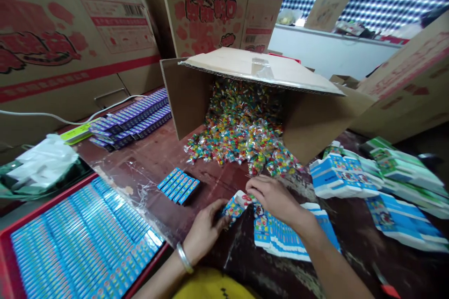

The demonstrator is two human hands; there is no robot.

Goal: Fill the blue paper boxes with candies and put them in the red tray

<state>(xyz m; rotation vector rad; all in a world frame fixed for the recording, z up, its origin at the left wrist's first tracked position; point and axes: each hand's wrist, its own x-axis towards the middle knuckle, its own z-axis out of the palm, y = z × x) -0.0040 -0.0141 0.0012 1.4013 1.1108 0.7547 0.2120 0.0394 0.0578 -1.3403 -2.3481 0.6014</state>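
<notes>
My left hand point(206, 226), with a silver bangle at the wrist, grips a small blue candy box point(233, 209) whose white end flaps stand up. At that end my right hand point(275, 198) pinches a small clear packet of coloured candies point(248, 199), partly covered by the fingers. Beneath my right forearm lies a fanned stack of flat blue cartons point(286, 240). Beyond both hands, many candy packets point(238, 133) spill from a cardboard box point(312, 121) lying on its side. Several closed blue boxes point(178, 186) stand in a row left of my hands.
A red tray point(7, 257) at the lower left holds rows of blue boxes. Purple boxes point(136, 119) are stacked behind it. More flat blue cartons point(343, 175) and green cartons point(403, 163) lie right. An orange-handled tool point(389, 289) is near the front edge. Large cartons point(213, 9) stand behind.
</notes>
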